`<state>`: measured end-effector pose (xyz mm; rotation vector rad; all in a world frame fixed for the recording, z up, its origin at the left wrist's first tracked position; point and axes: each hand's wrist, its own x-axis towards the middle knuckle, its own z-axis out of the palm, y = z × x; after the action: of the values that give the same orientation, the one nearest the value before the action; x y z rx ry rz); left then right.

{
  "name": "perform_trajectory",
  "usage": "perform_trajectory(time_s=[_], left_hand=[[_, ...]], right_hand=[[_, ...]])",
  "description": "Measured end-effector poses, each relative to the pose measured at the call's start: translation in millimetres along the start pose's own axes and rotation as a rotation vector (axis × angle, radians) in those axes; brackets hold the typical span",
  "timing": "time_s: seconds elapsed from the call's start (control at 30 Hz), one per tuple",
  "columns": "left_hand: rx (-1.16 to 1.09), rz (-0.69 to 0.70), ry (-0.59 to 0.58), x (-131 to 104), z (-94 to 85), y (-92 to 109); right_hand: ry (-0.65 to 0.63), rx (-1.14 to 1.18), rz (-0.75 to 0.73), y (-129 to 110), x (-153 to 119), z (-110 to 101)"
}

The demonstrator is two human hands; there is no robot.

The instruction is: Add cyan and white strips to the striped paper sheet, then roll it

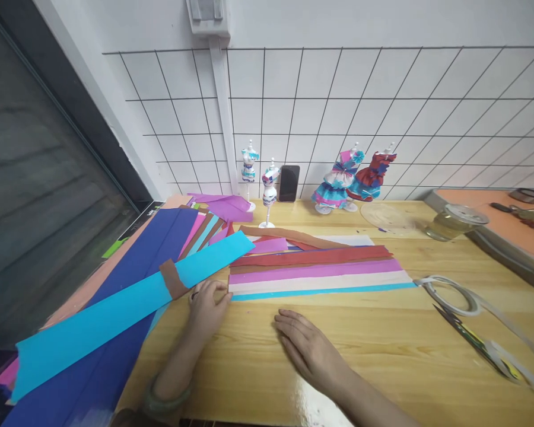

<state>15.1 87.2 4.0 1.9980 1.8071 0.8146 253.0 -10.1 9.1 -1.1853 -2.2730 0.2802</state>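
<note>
Long strips of crepe-like paper [315, 271] lie overlapped in stepped bands of red, brown, purple, white and light blue. At their left end is my left hand [208, 305], with fingers bent and thumb and forefinger closed on the corner of the strips. My right hand [309, 350] rests flat on the wood in front of the strips, fingers stretched out, holding nothing. Left of my left hand, a broad light blue strip [115, 308] with a brown band [172, 280] around it lies across dark blue paper [160, 249].
Two small dress-form stands [269, 187] and a phone [289, 184] stand by the tiled wall. Farther right are two paper-dressed forms [336, 181]. Scissors [476, 341], coiled white tape [454, 296] and a lidded cup [457, 222] lie or stand at right.
</note>
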Motion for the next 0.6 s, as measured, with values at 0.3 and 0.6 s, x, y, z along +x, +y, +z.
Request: perform_trajectory(time_s=[0.3,0.6], left_hand=[[-0.094,-0.008,-0.115,3.9,4.1,-0.4],[0.002,0.048,-0.138,6.5,4.4,5.1]], right_hand=[[0.031,0.012,-0.004,-0.4,3.4,-0.4],[0.012,0.020,-0.005,0.2,2.0,0.8]])
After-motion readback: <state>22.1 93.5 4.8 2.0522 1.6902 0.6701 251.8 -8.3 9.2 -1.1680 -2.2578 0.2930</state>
